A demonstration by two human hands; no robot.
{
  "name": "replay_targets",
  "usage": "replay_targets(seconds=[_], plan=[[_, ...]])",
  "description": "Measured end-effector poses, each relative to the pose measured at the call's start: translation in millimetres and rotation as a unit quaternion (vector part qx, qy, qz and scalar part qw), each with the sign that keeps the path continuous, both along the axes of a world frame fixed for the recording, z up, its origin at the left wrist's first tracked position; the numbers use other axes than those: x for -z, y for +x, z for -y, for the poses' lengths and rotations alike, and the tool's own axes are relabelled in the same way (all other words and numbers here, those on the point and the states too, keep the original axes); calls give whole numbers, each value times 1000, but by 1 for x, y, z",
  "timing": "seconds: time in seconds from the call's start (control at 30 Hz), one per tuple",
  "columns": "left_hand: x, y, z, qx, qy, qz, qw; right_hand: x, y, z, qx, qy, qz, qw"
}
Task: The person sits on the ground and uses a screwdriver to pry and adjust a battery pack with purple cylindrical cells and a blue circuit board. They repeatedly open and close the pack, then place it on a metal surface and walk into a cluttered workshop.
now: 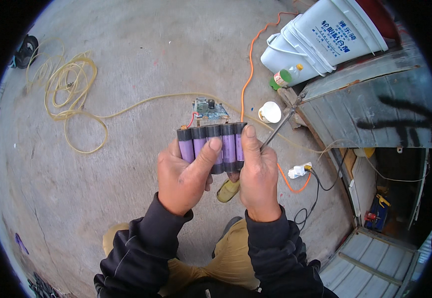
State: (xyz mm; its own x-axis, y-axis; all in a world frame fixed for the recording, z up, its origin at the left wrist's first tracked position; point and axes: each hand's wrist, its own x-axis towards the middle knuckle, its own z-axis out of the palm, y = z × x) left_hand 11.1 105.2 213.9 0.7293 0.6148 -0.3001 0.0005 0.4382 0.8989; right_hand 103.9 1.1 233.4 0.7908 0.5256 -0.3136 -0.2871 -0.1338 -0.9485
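Observation:
Between my two hands is a battery pack (228, 144) of several purple cylindrical cells in a row with black end holders. My left hand (183, 174) grips its left part, thumb pressed on the front. My right hand (259, 174) closes on the right end, thumb along the edge. A circuit board (210, 109) with a red wire shows just beyond the pack's top edge. From beside my right hand a thin dark metal rod (281, 124) slants up to the right; whether my fingers hold it is hidden.
Clear yellowish hose (79, 87) lies coiled on the concrete floor at left. An orange cord (248, 82) runs to a white power plug (299, 170) at right. White buckets (300, 54), a plastic bottle (286, 77), a white cup (269, 112) and a metal cabinet (365, 109) stand at right.

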Motion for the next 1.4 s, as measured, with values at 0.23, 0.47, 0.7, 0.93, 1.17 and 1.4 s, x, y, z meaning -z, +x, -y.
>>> replay_targets(seconds=[0.23,0.47,0.7,0.93,1.17,1.4], plan=[[-4,2,0,-29,-81,68,994,-4,4,8,-29,92,-3,995],[-2,-1,-9,-10,-54,98,994,-3,4,11,-72,170,22,983],[0,0,-24,-190,107,37,975,0,9,13,-54,166,58,983],[-17,-14,-38,50,531,22,845,0,23,18,-153,103,199,962],[-24,-17,-40,69,569,31,819,0,25,20,-168,151,164,960],[-27,-19,-33,14,668,47,743,5,24,18,-159,175,199,951]])
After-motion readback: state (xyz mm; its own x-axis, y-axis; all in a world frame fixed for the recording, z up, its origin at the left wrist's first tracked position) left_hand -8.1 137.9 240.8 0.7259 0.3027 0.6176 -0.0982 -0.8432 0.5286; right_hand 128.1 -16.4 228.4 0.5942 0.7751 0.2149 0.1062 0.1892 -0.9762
